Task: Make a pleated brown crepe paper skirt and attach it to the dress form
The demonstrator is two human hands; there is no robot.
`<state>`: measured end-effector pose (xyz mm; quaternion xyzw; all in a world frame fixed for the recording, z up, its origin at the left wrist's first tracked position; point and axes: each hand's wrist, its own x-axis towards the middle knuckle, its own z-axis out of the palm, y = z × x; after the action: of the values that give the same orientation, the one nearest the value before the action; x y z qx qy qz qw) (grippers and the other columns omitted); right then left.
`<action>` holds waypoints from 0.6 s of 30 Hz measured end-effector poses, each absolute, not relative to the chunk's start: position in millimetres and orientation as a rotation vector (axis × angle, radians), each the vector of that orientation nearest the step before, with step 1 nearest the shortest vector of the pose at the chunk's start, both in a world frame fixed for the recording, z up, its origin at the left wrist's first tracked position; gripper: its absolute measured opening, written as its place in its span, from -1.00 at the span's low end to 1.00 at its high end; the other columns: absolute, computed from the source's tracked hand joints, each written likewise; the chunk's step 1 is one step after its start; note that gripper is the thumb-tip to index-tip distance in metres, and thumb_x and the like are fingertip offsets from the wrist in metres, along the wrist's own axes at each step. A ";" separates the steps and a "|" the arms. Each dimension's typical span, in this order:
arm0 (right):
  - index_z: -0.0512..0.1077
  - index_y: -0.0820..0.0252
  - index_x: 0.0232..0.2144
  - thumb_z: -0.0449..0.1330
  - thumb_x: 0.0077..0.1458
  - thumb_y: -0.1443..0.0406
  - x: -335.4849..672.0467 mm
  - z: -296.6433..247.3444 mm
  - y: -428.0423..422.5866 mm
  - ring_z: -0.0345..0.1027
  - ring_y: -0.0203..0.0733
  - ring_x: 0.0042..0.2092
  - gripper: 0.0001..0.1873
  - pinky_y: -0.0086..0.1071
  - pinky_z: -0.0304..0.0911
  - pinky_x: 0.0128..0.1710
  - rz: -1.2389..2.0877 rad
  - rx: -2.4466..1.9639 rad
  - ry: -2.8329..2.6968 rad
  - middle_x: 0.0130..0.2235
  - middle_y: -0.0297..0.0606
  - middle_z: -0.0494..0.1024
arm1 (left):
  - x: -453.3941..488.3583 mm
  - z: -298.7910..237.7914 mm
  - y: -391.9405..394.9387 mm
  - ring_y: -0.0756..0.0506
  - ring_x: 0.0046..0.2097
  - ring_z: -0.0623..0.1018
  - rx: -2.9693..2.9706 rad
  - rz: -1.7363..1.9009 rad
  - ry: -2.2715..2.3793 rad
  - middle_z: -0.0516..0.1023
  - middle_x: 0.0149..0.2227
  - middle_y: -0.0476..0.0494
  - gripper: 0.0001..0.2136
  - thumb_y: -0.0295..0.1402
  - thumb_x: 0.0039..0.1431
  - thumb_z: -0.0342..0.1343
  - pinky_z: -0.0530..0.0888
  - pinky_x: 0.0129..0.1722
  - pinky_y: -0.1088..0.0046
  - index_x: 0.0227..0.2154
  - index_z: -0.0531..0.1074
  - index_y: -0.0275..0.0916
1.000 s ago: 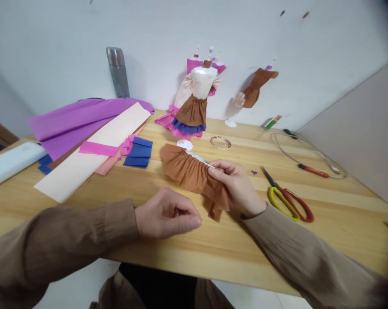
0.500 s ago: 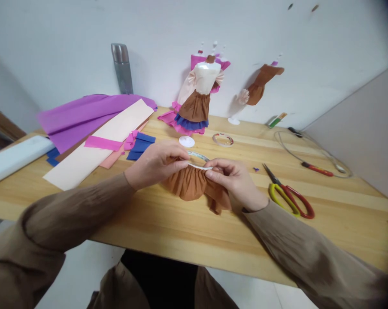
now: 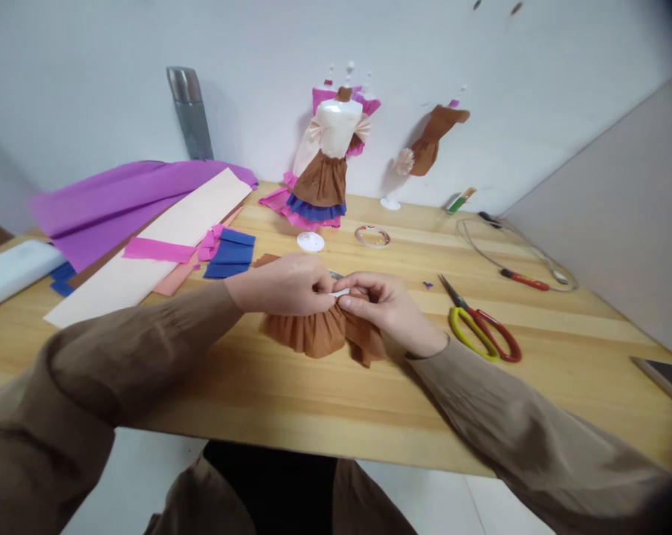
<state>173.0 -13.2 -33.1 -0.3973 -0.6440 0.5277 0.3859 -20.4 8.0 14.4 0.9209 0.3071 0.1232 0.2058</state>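
A gathered brown crepe paper ruffle (image 3: 311,333) lies on the wooden table (image 3: 325,386) in front of me. My left hand (image 3: 283,284) pinches its top edge from the left, fingers closed. My right hand (image 3: 389,306) pinches the same edge from the right, fingertips nearly touching those of the left. A thin pale strip shows between the fingertips. Part of the ruffle is hidden under both hands.
Red and yellow scissors (image 3: 481,331) lie right of my hands. Purple (image 3: 118,200), cream (image 3: 163,238), pink and blue (image 3: 230,253) paper sheets lie at left. A dressed mannequin (image 3: 325,160) and a second small one (image 3: 425,148) stand at the back, beside a tape ring (image 3: 372,236), a white disc (image 3: 310,241) and a cable (image 3: 514,256).
My left hand rose from the table's near edge to the ruffle and now pinches its top edge. Both hands have drawn close together, bunching the ruffle narrower.
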 end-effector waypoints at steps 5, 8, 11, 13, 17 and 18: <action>0.40 0.20 -0.07 0.27 -0.02 0.07 183.0 -29.1 -9.8 0.34 -0.22 -0.37 -0.51 -0.36 0.24 -0.40 1.309 -1.012 -1.845 -0.38 -0.28 0.47 | -26.8 11.3 20.4 0.10 -0.57 0.11 2.235 0.261 0.882 0.08 -0.64 0.08 -0.78 -0.38 0.05 -0.05 0.00 -0.60 0.53 -0.65 0.30 -0.32; 0.32 0.28 0.02 0.19 0.05 0.09 183.6 -25.4 -12.7 0.20 -0.30 -0.50 -0.46 -0.41 0.12 -0.52 1.244 -1.073 -1.940 -0.47 -0.35 0.40 | -31.1 8.8 21.5 0.11 -0.58 0.09 2.172 0.267 0.812 0.06 -0.64 0.09 -0.76 -0.35 0.06 -0.05 -0.02 -0.60 0.54 -0.65 0.30 -0.32; 0.30 0.31 0.06 0.17 0.06 0.12 180.6 -22.6 -17.6 0.16 -0.30 -0.52 -0.44 -0.43 0.07 -0.54 1.053 -1.197 -2.012 -0.54 -0.38 0.36 | -30.1 4.7 18.9 0.11 -0.58 0.06 2.288 0.371 0.786 -0.01 -0.64 0.09 -0.72 -0.37 0.06 -0.07 -0.03 -0.59 0.53 -0.71 0.17 -0.30; 0.30 0.31 0.06 0.16 0.06 0.11 179.1 -21.9 -19.7 0.18 -0.29 -0.52 -0.44 -0.43 0.07 -0.54 0.963 -1.268 -2.000 -0.55 -0.37 0.37 | -28.6 2.4 17.1 0.12 -0.58 0.04 2.395 0.509 0.821 -0.04 -0.65 0.09 -0.70 -0.39 0.07 -0.08 -0.04 -0.58 0.52 -0.73 0.07 -0.28; 0.37 0.26 -0.26 0.16 0.04 0.10 178.5 -22.2 -19.7 0.18 -0.31 -0.52 -0.67 -0.43 0.06 -0.54 0.852 -1.264 -1.849 -0.54 -0.36 0.36 | -27.8 1.9 15.5 0.12 -0.57 0.05 2.480 0.666 0.842 -0.02 -0.65 0.09 -0.70 -0.41 0.07 -0.08 -0.02 -0.57 0.52 -0.72 0.03 -0.28; 0.35 0.23 -0.37 0.17 0.02 0.11 178.5 -22.2 -19.1 0.17 -0.31 -0.51 -0.72 -0.43 0.06 -0.53 0.832 -1.254 -1.819 -0.53 -0.35 0.35 | -28.1 2.3 15.4 0.12 -0.57 0.06 2.482 0.664 0.834 -0.01 -0.65 0.09 -0.69 -0.41 0.08 -0.08 -0.01 -0.57 0.52 -0.72 0.03 -0.28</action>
<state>178.5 -19.1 -22.2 -0.4912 -0.7126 0.3259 0.3804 -28.1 15.4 2.3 0.8966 0.3014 0.2400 0.2183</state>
